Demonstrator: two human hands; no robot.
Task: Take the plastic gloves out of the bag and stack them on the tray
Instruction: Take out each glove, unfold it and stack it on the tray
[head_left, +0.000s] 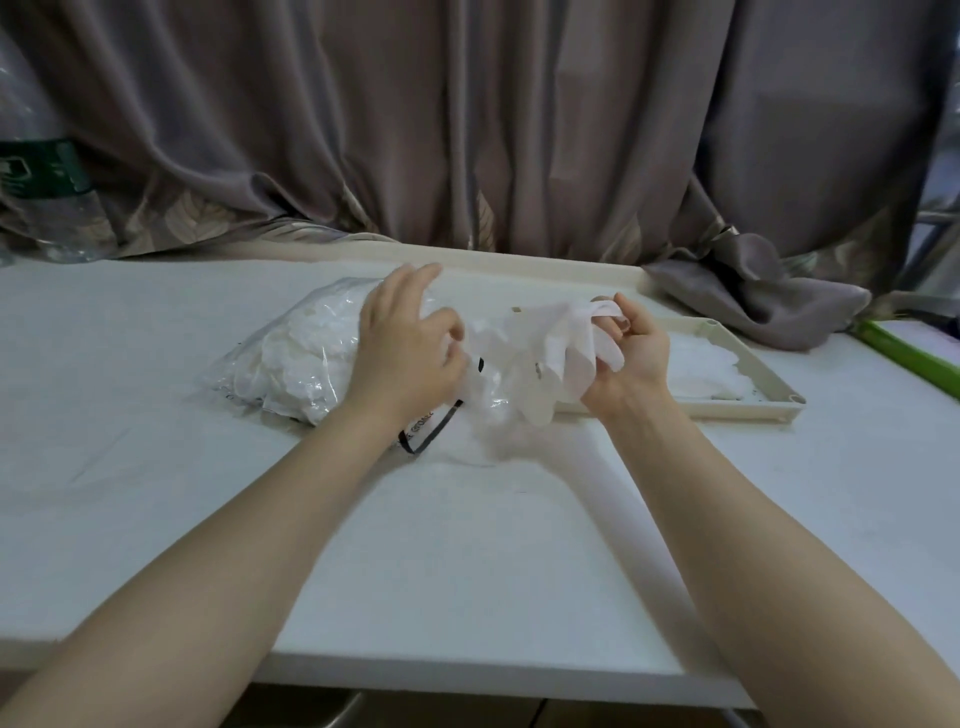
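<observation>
A clear plastic bag (291, 358) full of white plastic gloves lies on the white table, left of centre. My left hand (405, 353) rests on the bag's open right end, fingers partly spread and pinching thin plastic there. My right hand (631, 348) is shut on a translucent plastic glove (540, 364) held just above the table between the bag and the tray. The cream tray (737, 405) sits to the right, with a low pile of gloves (711, 371) lying flat in it.
A grey-brown curtain (467, 130) hangs behind the table and a fold of it (763, 306) spills onto the table by the tray's far corner. A green-edged object (909, 358) lies at the right edge. A plastic bottle (41, 176) stands at far left.
</observation>
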